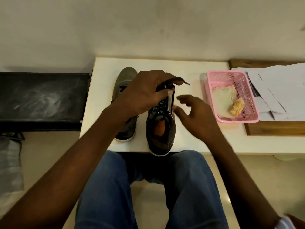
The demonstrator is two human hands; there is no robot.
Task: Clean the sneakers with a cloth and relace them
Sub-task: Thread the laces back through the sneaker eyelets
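Sneaker (160,128) stands at the near edge of the table (189,138), heel toward me, for lacing. My left hand (143,91) pinches the lace (179,80) taut above it. My right hand (194,113) hangs beside, fingers spread, blurred, seemingly empty. The second sneaker (126,76) is half hidden behind my left hand.

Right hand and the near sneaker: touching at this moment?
Cannot tell. In the head view the right hand is blurred beside the near sneaker; its fingers reach the sneaker's edge, but neither contact nor gap shows plainly.
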